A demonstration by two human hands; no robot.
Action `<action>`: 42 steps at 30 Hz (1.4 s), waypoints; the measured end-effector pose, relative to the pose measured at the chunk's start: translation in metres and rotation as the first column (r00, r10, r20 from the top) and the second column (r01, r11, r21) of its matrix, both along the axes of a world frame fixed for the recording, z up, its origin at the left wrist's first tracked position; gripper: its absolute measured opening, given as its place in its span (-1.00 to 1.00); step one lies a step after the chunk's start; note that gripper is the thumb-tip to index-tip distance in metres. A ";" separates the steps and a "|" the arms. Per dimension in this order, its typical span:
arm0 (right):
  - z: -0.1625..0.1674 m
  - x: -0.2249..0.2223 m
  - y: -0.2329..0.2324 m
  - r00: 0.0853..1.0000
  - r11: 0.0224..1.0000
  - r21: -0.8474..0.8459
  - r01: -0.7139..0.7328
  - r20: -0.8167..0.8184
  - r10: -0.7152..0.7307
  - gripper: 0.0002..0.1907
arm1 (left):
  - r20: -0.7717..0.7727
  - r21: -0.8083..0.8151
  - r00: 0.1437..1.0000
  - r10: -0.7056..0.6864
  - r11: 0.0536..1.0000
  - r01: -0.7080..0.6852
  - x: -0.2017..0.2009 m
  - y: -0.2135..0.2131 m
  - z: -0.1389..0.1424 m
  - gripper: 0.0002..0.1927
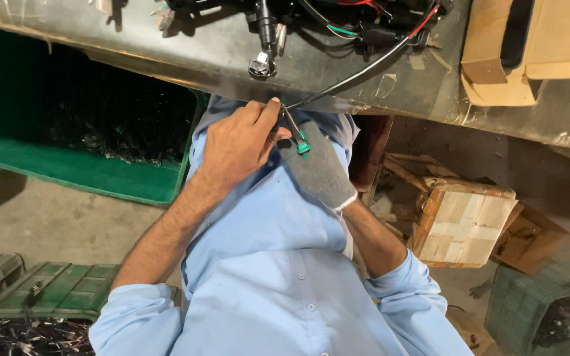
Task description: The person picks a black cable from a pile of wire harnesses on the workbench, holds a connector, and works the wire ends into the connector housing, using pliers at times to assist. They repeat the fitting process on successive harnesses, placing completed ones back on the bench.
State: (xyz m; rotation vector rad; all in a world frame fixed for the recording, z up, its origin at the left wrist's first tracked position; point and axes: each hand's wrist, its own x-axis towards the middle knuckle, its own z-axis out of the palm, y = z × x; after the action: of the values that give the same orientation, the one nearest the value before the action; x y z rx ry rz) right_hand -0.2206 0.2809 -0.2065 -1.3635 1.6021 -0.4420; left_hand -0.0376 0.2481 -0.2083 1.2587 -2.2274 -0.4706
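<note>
Below a scuffed bench strewn with wiring, the bare left hand and the grey-gloved right hand meet at the bench edge, both pinching a black cable whose green connector rests against the glove.

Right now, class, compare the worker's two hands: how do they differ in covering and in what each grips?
The left hand is bare; the right hand wears a grey knit glove. The left hand pinches the black cable at the bench edge; the right hand holds the green connector. Both meet close together on the same cable end.
</note>
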 end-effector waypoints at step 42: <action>0.052 -0.051 -0.085 0.889 0.501 -0.786 -0.364 -0.453 -0.064 -0.58 | -0.402 -0.110 0.835 0.377 0.885 -0.452 0.070 -0.040 0.034 -0.86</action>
State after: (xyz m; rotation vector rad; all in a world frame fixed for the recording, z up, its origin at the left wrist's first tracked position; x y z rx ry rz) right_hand -0.2721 0.1957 -0.1545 -2.5150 1.6180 -0.9748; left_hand 0.0319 0.2083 -0.1744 1.3677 -1.5810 -0.2728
